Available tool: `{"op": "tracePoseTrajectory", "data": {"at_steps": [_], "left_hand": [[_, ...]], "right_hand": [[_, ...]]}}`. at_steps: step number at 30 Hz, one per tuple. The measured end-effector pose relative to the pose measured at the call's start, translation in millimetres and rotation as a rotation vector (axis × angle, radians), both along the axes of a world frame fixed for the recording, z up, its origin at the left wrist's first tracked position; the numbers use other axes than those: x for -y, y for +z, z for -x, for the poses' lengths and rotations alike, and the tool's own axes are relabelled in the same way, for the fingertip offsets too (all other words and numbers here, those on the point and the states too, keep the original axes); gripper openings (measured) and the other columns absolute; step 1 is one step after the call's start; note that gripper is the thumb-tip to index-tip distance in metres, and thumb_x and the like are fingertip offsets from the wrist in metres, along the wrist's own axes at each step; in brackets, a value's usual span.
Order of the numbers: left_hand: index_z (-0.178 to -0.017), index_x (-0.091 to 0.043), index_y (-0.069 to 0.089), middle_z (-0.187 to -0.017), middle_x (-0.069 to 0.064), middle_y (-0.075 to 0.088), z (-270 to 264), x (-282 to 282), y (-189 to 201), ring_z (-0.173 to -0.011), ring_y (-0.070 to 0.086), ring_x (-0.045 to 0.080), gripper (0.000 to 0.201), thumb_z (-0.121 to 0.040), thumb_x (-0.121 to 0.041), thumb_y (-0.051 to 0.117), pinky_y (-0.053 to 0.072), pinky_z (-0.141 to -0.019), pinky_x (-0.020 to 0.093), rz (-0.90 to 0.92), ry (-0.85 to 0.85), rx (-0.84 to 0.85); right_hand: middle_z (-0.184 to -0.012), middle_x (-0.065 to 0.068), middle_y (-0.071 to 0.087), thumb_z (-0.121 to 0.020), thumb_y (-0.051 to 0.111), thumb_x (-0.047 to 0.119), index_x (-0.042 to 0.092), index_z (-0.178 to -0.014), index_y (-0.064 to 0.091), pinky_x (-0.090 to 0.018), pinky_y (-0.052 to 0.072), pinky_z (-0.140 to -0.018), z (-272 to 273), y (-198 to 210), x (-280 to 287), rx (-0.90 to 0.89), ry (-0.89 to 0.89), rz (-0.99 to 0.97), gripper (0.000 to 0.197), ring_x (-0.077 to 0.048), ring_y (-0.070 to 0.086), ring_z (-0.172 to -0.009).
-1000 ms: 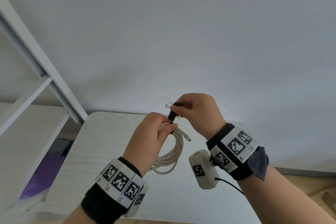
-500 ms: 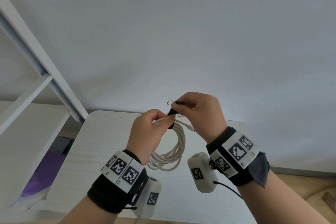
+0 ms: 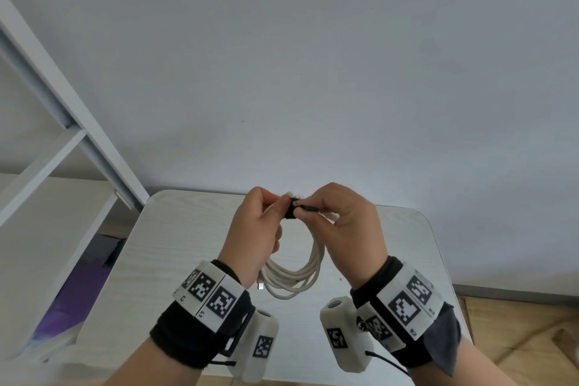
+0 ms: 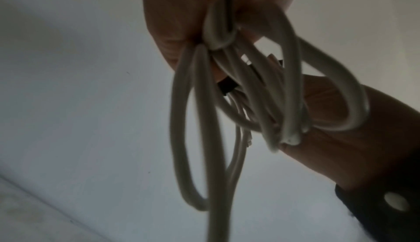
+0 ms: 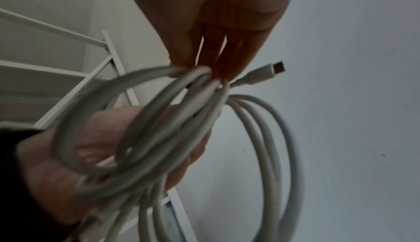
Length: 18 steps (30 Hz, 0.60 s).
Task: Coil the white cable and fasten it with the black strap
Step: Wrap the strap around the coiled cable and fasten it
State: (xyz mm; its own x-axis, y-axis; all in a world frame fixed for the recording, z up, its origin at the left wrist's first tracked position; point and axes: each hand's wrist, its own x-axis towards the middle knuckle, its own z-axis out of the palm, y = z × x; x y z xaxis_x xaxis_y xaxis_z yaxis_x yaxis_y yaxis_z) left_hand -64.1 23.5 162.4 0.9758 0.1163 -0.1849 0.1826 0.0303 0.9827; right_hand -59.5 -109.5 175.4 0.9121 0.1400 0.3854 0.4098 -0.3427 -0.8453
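The white cable (image 3: 308, 266) hangs as a coil of several loops between my raised hands, above the table. My left hand (image 3: 275, 201) pinches the top of the coil, where the black strap (image 3: 290, 210) wraps round the strands. My right hand (image 3: 301, 209) pinches the strap's free end just right of the wrap. One connector (image 3: 260, 285) dangles at the coil's lower left. In the left wrist view the cable (image 4: 204, 120) falls from my palm, with a bit of the strap (image 4: 227, 86) behind it. In the right wrist view my fingertips (image 5: 218, 62) meet the cable (image 5: 181, 120) beside a connector (image 5: 272, 69).
A small white table (image 3: 175, 244) with rounded corners lies below the hands, against a plain pale wall. A white shelf frame (image 3: 78, 135) stands to the left, with something purple (image 3: 72, 291) low down inside it. Wooden floor (image 3: 513, 338) shows at the right.
The right hand has come down, so the strap end now lies level at the wrap. The left wrist has turned, and the coil now hangs between both wrists.
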Motion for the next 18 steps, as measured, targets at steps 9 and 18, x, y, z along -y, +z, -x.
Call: {"op": "tracePoseTrajectory", "data": {"at_steps": [9,18], "left_hand": [[-0.085,-0.006,0.048,-0.058,0.003,0.044,-3.7,5.6,-1.0,-0.043,0.036,0.010,0.025,-0.092,-0.030,0.053,0.030,-0.039,0.021,0.031,0.053,-0.043],[-0.082,-0.008,0.048,-0.054,0.001,0.041,-3.5,5.5,-3.6,-0.041,0.035,0.009,0.024,-0.092,-0.029,0.054,0.029,-0.039,0.022,-0.015,0.054,-0.037]], "right_hand": [[-0.088,0.003,0.065,-0.077,0.065,0.027,0.018,-0.083,0.071,-0.011,0.038,-0.082,1.4,-30.3,-2.9,0.282,-0.075,0.271,0.013,-0.014,0.050,-0.088],[-0.090,0.004,0.068,-0.076,0.065,0.007,0.017,-0.086,0.070,-0.010,0.037,-0.082,0.3,-32.2,-3.9,0.335,-0.078,0.314,0.015,-0.021,0.056,-0.082]]}}
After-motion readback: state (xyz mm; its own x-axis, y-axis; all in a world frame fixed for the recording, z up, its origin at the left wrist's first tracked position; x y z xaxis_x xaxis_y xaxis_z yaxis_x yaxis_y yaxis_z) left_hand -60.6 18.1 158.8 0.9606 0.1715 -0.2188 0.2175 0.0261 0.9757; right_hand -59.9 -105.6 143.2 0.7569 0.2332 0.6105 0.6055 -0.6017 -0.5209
